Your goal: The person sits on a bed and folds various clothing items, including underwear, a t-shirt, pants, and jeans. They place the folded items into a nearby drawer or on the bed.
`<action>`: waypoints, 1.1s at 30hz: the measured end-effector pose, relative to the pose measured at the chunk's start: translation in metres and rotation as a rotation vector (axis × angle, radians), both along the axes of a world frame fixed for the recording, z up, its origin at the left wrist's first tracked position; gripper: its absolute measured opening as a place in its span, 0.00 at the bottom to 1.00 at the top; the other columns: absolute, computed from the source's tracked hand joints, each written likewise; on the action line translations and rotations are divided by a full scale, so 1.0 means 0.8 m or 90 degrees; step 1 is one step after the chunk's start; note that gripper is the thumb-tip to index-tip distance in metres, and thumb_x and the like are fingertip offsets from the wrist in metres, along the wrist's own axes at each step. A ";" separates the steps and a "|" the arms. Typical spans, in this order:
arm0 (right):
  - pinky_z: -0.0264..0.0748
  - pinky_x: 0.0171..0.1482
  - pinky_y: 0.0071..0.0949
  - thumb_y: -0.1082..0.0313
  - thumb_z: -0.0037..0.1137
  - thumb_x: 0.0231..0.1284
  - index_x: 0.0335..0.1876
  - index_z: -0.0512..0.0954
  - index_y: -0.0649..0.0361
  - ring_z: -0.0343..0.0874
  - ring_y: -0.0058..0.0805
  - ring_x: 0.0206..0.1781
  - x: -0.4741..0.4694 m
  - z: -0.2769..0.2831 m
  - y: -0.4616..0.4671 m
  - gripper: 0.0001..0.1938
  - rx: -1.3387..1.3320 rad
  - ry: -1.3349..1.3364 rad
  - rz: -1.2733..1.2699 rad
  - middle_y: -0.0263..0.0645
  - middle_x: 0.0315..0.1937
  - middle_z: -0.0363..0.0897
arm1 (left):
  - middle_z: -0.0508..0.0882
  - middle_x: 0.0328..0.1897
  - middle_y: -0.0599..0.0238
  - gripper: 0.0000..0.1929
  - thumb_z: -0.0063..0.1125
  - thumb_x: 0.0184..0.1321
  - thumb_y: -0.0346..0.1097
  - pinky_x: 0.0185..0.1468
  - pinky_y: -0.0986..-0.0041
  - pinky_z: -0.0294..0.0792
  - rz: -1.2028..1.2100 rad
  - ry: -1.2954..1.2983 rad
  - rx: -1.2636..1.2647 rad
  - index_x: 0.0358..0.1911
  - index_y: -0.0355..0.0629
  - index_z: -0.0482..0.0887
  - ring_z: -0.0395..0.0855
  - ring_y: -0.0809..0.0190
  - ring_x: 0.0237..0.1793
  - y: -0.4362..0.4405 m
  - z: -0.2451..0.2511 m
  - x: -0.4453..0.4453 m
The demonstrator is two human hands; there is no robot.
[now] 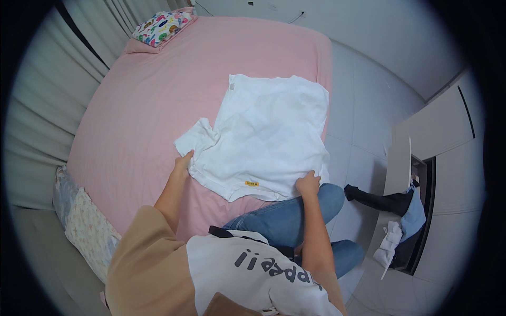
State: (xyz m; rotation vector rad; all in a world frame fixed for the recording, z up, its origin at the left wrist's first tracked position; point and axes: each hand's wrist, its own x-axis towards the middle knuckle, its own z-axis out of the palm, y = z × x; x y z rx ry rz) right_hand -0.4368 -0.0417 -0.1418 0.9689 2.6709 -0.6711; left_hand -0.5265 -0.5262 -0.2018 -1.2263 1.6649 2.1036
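A white short-sleeved T-shirt (272, 130) lies spread on a bed with a pink sheet (130, 130), its neck end towards me. Its left sleeve (197, 136) sticks out to the side, somewhat crumpled. A small yellow patch (252, 183) bearing writing sits near the neckline. My left hand (184, 162) pinches the shirt's edge below that sleeve. At the near right shoulder, my right hand (308, 183) grips the fabric, thumb on top. The right sleeve cannot be made out clearly. Soft wrinkles run across the cloth.
A patterned pillow (164, 27) rests at the far left corner of the bed. Curtains (43, 118) hang along the left. On the right, beyond the tiled floor (348, 118), clothes (413, 213) spill from an open cabinet (425, 221). Floral fabric (89, 229) lies at the near left.
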 end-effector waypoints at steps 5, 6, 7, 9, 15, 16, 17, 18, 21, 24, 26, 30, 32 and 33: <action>0.77 0.61 0.50 0.64 0.55 0.63 0.70 0.60 0.70 0.76 0.64 0.61 0.003 -0.004 0.012 0.32 -0.006 -0.028 -0.090 0.69 0.63 0.62 | 0.82 0.60 0.47 0.28 0.64 0.69 0.41 0.56 0.57 0.81 0.116 0.045 0.070 0.64 0.26 0.72 0.84 0.49 0.56 -0.002 -0.012 0.014; 0.77 0.61 0.50 0.64 0.55 0.63 0.70 0.60 0.70 0.76 0.64 0.60 0.007 -0.002 0.017 0.32 -0.025 -0.035 -0.109 0.70 0.64 0.61 | 0.81 0.61 0.48 0.28 0.64 0.70 0.41 0.58 0.57 0.80 0.146 0.057 0.037 0.64 0.26 0.72 0.84 0.49 0.57 0.000 -0.009 0.022; 0.77 0.61 0.50 0.64 0.55 0.63 0.70 0.59 0.70 0.77 0.64 0.60 0.010 -0.001 0.023 0.32 -0.031 -0.018 -0.137 0.71 0.65 0.59 | 0.81 0.62 0.51 0.27 0.62 0.71 0.42 0.61 0.57 0.78 0.145 0.093 0.100 0.65 0.29 0.72 0.83 0.50 0.59 0.004 -0.005 0.032; 0.78 0.59 0.51 0.65 0.55 0.64 0.66 0.65 0.72 0.78 0.64 0.59 0.019 -0.003 0.026 0.28 0.013 -0.064 -0.055 0.68 0.64 0.66 | 0.81 0.64 0.55 0.26 0.59 0.73 0.43 0.66 0.56 0.75 0.143 0.155 0.226 0.66 0.34 0.71 0.81 0.51 0.62 0.016 0.009 0.055; 0.76 0.63 0.47 0.56 0.52 0.68 0.59 0.79 0.65 0.76 0.49 0.69 0.027 -0.021 0.040 0.22 -0.006 -0.287 0.153 0.58 0.61 0.79 | 0.78 0.68 0.56 0.29 0.62 0.71 0.36 0.65 0.57 0.76 -0.227 0.016 0.061 0.72 0.41 0.66 0.81 0.52 0.62 0.087 0.034 0.125; 0.75 0.63 0.46 0.54 0.52 0.68 0.59 0.80 0.63 0.76 0.46 0.69 0.028 -0.023 0.041 0.23 0.013 -0.310 0.196 0.56 0.62 0.79 | 0.77 0.68 0.57 0.28 0.60 0.72 0.35 0.64 0.56 0.76 -0.206 -0.003 0.112 0.72 0.44 0.65 0.80 0.51 0.63 0.094 0.035 0.125; 0.75 0.63 0.45 0.51 0.51 0.69 0.60 0.81 0.62 0.77 0.44 0.69 0.029 -0.025 0.042 0.24 0.029 -0.327 0.234 0.54 0.62 0.80 | 0.78 0.68 0.56 0.28 0.60 0.72 0.35 0.63 0.55 0.77 -0.183 -0.016 0.118 0.72 0.44 0.66 0.81 0.51 0.62 0.097 0.035 0.126; 0.76 0.62 0.45 0.49 0.52 0.68 0.60 0.81 0.61 0.78 0.46 0.67 0.030 -0.026 0.044 0.26 0.025 -0.315 0.214 0.53 0.61 0.81 | 0.78 0.67 0.56 0.27 0.59 0.72 0.34 0.63 0.55 0.77 -0.162 -0.032 0.133 0.71 0.44 0.66 0.81 0.51 0.62 0.100 0.033 0.126; 0.78 0.60 0.45 0.45 0.53 0.67 0.60 0.81 0.61 0.82 0.49 0.62 0.036 -0.026 0.053 0.28 -0.022 -0.264 0.117 0.50 0.60 0.82 | 0.78 0.66 0.55 0.26 0.59 0.71 0.33 0.61 0.55 0.79 -0.129 -0.036 0.149 0.70 0.42 0.67 0.82 0.50 0.61 0.100 0.030 0.118; 0.79 0.58 0.46 0.48 0.56 0.65 0.52 0.83 0.64 0.83 0.50 0.60 0.039 -0.026 0.069 0.25 -0.060 -0.160 -0.030 0.55 0.57 0.83 | 0.80 0.64 0.56 0.26 0.59 0.68 0.31 0.60 0.57 0.80 -0.077 -0.026 0.162 0.68 0.38 0.69 0.83 0.51 0.61 0.102 0.042 0.103; 0.81 0.54 0.47 0.51 0.55 0.65 0.49 0.84 0.66 0.86 0.51 0.54 0.041 -0.033 0.080 0.23 -0.100 -0.064 -0.115 0.56 0.50 0.85 | 0.82 0.62 0.56 0.25 0.59 0.66 0.29 0.60 0.60 0.81 -0.050 0.039 0.164 0.66 0.36 0.71 0.83 0.52 0.60 0.107 0.066 0.086; 0.83 0.45 0.45 0.43 0.51 0.69 0.39 0.83 0.73 0.89 0.47 0.47 0.032 -0.051 0.081 0.30 -0.412 -0.101 -0.183 0.54 0.40 0.88 | 0.85 0.54 0.57 0.17 0.59 0.65 0.30 0.63 0.66 0.77 -0.050 0.268 0.210 0.55 0.33 0.78 0.84 0.57 0.56 0.125 0.155 0.034; 0.85 0.36 0.42 0.33 0.40 0.73 0.35 0.82 0.75 0.89 0.46 0.40 0.022 -0.055 0.062 0.40 -0.436 -0.278 0.018 0.61 0.38 0.85 | 0.84 0.56 0.58 0.18 0.59 0.66 0.31 0.65 0.66 0.75 -0.129 0.336 0.205 0.57 0.32 0.77 0.83 0.57 0.58 0.138 0.210 0.018; 0.85 0.32 0.41 0.28 0.34 0.71 0.40 0.81 0.75 0.89 0.47 0.37 0.017 -0.055 0.049 0.44 -0.435 -0.255 0.116 0.62 0.37 0.84 | 0.84 0.58 0.58 0.19 0.58 0.66 0.32 0.66 0.66 0.73 -0.180 0.391 0.215 0.58 0.32 0.77 0.82 0.57 0.59 0.147 0.235 0.015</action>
